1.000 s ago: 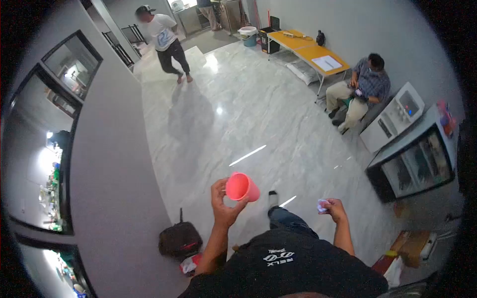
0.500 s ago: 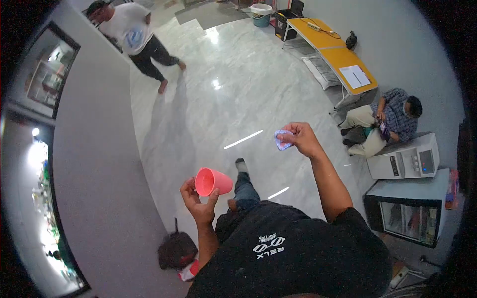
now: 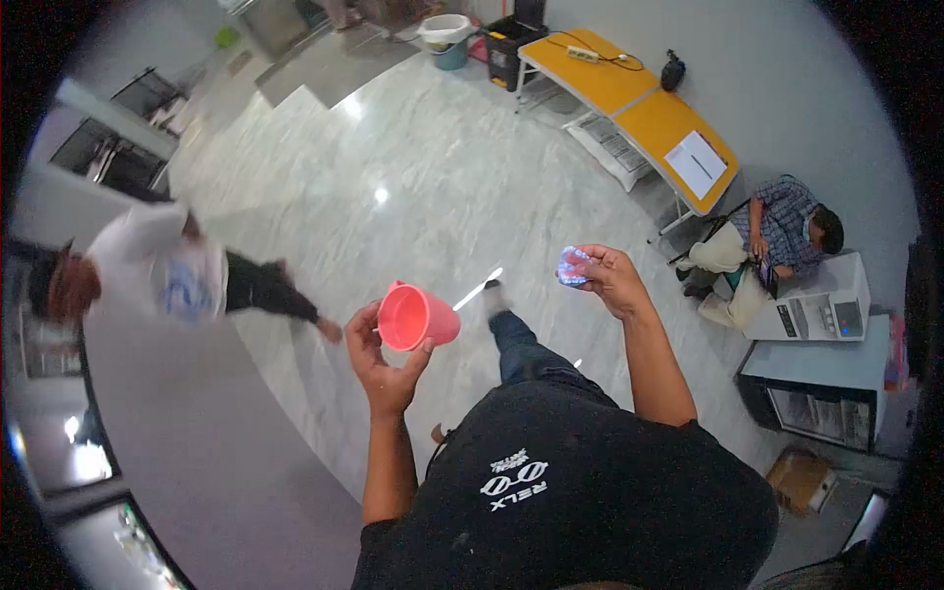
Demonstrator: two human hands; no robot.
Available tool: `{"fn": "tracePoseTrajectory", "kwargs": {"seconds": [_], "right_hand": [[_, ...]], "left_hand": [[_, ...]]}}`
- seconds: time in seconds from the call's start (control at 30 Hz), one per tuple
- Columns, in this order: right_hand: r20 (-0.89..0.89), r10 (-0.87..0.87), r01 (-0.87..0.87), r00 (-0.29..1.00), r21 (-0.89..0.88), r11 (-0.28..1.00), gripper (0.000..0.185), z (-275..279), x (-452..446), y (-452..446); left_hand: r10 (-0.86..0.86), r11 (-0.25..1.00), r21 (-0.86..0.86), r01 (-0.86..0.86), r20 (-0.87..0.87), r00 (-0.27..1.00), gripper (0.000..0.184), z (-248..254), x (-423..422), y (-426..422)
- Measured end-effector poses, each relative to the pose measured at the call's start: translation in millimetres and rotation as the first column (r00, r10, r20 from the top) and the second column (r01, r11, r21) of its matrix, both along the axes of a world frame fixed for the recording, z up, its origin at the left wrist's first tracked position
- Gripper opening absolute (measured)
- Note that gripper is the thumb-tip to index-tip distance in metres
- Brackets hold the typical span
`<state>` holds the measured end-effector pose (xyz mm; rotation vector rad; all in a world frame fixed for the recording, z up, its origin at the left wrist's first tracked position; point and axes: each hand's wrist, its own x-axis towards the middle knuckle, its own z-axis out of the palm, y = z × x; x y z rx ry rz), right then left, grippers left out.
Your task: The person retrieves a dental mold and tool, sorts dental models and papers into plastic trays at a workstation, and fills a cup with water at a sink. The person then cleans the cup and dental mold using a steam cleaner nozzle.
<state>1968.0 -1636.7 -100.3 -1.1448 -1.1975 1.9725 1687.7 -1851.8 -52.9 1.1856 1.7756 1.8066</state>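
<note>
My left hand is wrapped around a pink plastic cup, thumb on the near side and fingers behind it. The cup is tilted, its mouth facing left and up toward me, and I see no contents in it. Between the thumb and fingers of my right hand is a small pink denture-like piece with a bumpy bluish-white rim. Some of it is covered by the fingers. Both hands are raised in front of my body, well apart, above the floor.
A person in a white shirt walks close by on the left, beside a grey wall. On the right are a yellow table, a seated person, a white machine and a small glass-door fridge. A bucket stands far ahead.
The person in white has come nearer on the left. My view has shifted as I walk forward. Both hands keep hold of their things; the cup is slightly higher in view.
</note>
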Motion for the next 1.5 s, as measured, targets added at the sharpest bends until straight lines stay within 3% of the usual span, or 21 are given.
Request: {"fn": "tracePoseTrajectory", "kwargs": {"seconds": [0.07, 0.3, 0.5, 0.63, 0.67, 0.77, 0.8, 0.93, 1.03, 1.1, 1.2, 1.3, 1.37, 1.5], "right_hand": [[-0.07, -0.051, 0.044, 0.996, -0.096, 0.994, 0.028, -3, -25, 42], [-0.077, 0.058, -0.064, 0.995, -0.067, 0.996, 0.029, 13, -153, 212], [-0.053, 0.226, -0.225, 0.973, 0.025, 0.974, 0.029, 33, -300, 343], [-0.05, 0.329, -0.325, 0.943, 0.068, 0.943, 0.032, 33, -391, 409], [-0.061, 0.341, -0.337, 0.938, 0.067, 0.939, 0.034, 30, -411, 425], [-0.111, 0.301, -0.291, 0.947, 0.103, 0.951, 0.033, 7, -460, 464], [-0.045, 0.257, -0.252, 0.965, 0.099, 0.963, 0.03, 13, -475, 470], [-0.053, 0.213, -0.212, 0.976, 0.021, 0.977, 0.032, 7, -511, 542], [-0.037, 0.163, -0.16, 0.986, 0.074, 0.984, 0.032, 10, -543, 586], [0.067, 0.037, -0.043, 0.997, 0.098, 0.994, 0.031, 4, -553, 605], [0.128, -0.056, 0.046, 0.99, 0.082, 0.996, 0.029, -32, -576, 664], [0.201, -0.133, 0.137, 0.97, -0.006, 0.991, 0.028, -44, -616, 731], [0.14, -0.167, 0.182, 0.976, -0.108, 0.977, 0.029, -56, -652, 782], [0.063, -0.087, 0.089, 0.994, -0.031, 0.996, 0.031, -17, -791, 923]], "left_hand": [[0.008, 1.0, 0.014, -0.009, 0.021, 1.0, 0.071, -11, -32, 44], [0.179, 0.982, 0.008, -0.187, 0.255, 0.95, 0.072, -26, -118, 170], [0.359, 0.93, 0.031, -0.366, 0.136, 0.923, 0.073, -26, -224, 236], [0.452, 0.874, 0.09, -0.477, 0.208, 0.868, 0.065, -51, -309, 277], [0.484, 0.862, 0.04, -0.505, 0.229, 0.845, 0.062, -52, -327, 293], [0.477, 0.868, 0.007, -0.497, 0.264, 0.838, 0.061, -47, -397, 347], [0.471, 0.869, 0.026, -0.494, 0.266, 0.841, 0.061, -45, -422, 368], [0.352, 0.929, 0.049, -0.366, 0.181, 0.918, 0.061, -27, -519, 491], [0.244, 0.966, 0.052, -0.253, 0.136, 0.96, 0.064, 6, -585, 581], [0.107, 0.99, 0.084, -0.115, 0.093, 0.99, 0.066, 17, -617, 625], [0.06, 0.991, 0.119, -0.066, 0.051, 0.997, 0.067, 6, -665, 708], [0.068, 0.988, 0.129, -0.078, 0.084, 0.994, 0.068, -13, -702, 775], [0.115, 0.981, 0.124, -0.148, 0.238, 0.964, 0.067, -15, -721, 812], [0.188, 0.97, 0.106, -0.22, 0.254, 0.949, 0.068, -15, -796, 883]]}}
